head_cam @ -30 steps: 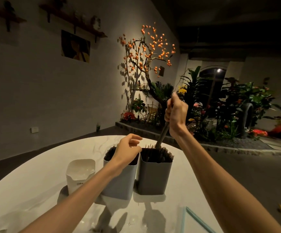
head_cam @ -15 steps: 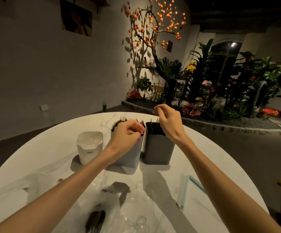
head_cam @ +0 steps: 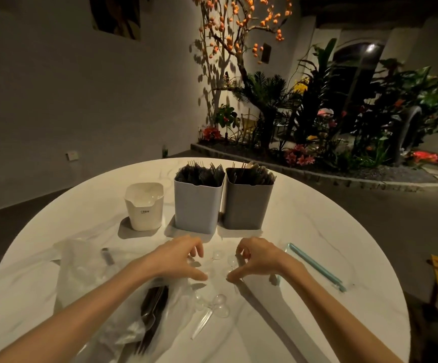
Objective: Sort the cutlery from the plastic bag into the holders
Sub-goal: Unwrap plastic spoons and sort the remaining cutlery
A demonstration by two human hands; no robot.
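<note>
Cutlery (head_cam: 152, 310), dark and slim, inside clear plastic bag (head_cam: 87, 279) on table (head_cam: 304, 231); clear spoons (head_cam: 212, 306) loose beside. Left hand (head_cam: 178, 259) and right hand (head_cam: 254, 258) curled over spoons, grip unclear. Holders (head_cam: 198, 205) packed.

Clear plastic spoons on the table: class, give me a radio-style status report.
Left hand and right hand low over clear plastic spoons, fingers curled, grip unclear. Black cutlery remains in clear plastic bag. Nothing blocking white holder.
</note>
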